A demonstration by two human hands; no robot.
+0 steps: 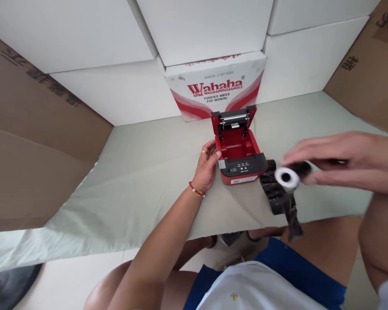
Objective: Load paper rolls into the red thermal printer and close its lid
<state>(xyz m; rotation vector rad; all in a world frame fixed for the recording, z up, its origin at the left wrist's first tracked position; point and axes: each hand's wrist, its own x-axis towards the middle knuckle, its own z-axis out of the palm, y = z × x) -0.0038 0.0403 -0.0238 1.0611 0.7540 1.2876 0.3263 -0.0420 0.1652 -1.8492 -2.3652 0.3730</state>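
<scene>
A small red and black label printer [243, 168] stands on the cloth-covered surface with its lid [234, 118] raised. Its red inner bay looks bare. My left hand [208, 165] grips the printer's left side, thumb over the rim and fingers along the outside. To the right of the printer, my right hand [345, 161], blurred by motion, holds a black label roll with a white end [287, 177] between thumb and fingers. A loose dark strip [292, 215] hangs from this roll. Below and behind it, several black rolls [273, 189] lie beside the printer, partly hidden.
Behind the printer stands a white and red Wahaha water carton [216, 86], with plain white boxes [116, 97] around it. Brown cardboard boxes flank the surface at left [35, 142] and right [365, 64]. The pale green cloth [142, 172] drapes over the front edge, near my knees.
</scene>
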